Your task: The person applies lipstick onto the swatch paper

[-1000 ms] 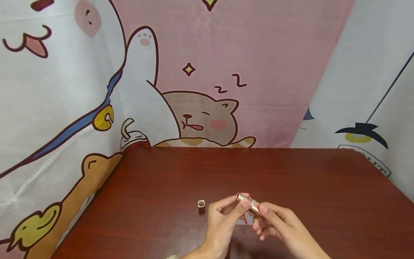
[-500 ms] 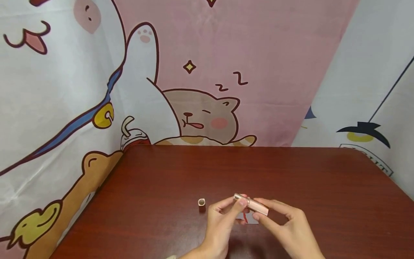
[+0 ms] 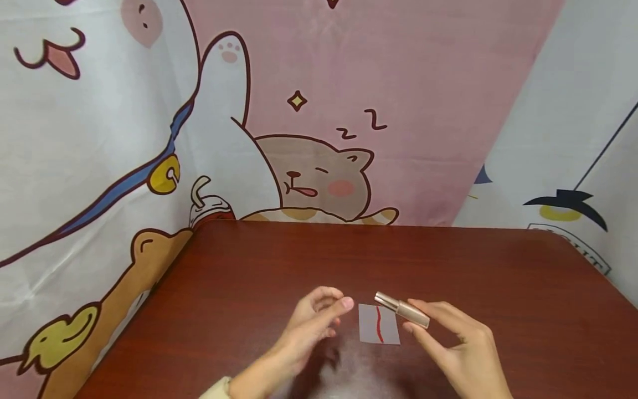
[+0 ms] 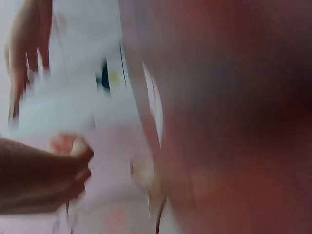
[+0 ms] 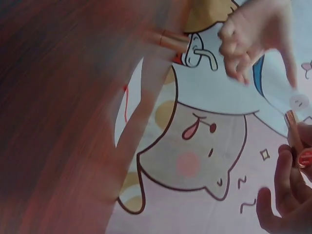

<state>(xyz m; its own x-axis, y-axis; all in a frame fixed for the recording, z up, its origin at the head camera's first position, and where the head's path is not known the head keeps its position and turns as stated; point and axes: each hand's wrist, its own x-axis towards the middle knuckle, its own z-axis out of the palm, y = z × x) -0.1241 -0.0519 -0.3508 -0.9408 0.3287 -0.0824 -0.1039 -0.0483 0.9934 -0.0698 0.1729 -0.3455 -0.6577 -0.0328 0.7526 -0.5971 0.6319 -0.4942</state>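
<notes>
My right hand (image 3: 471,343) pinches a gold lipstick tube (image 3: 404,310) between thumb and fingers, tilted with its narrower end toward the upper left. In the right wrist view the lipstick (image 5: 293,129) shows a red end disc facing the camera. My left hand (image 3: 309,327) is raised left of the tube, its fingers loosely bent around nothing. Between the hands a small white card (image 3: 367,327) lies on the table, marked with a wavy red line (image 3: 379,324). The lipstick's gold cap (image 5: 174,41) stands on the table in the right wrist view; the left hand hides it in the head view.
The dark red-brown wooden table (image 3: 279,260) stretches under both hands. Behind it and along its left side hangs a cloth printed with cartoon animals (image 3: 319,166). The left wrist view is blurred.
My left hand has let go of the lipstick and drawn back to the left, covering the cap. The right hand has carried the lipstick slightly right, uncovering the card.
</notes>
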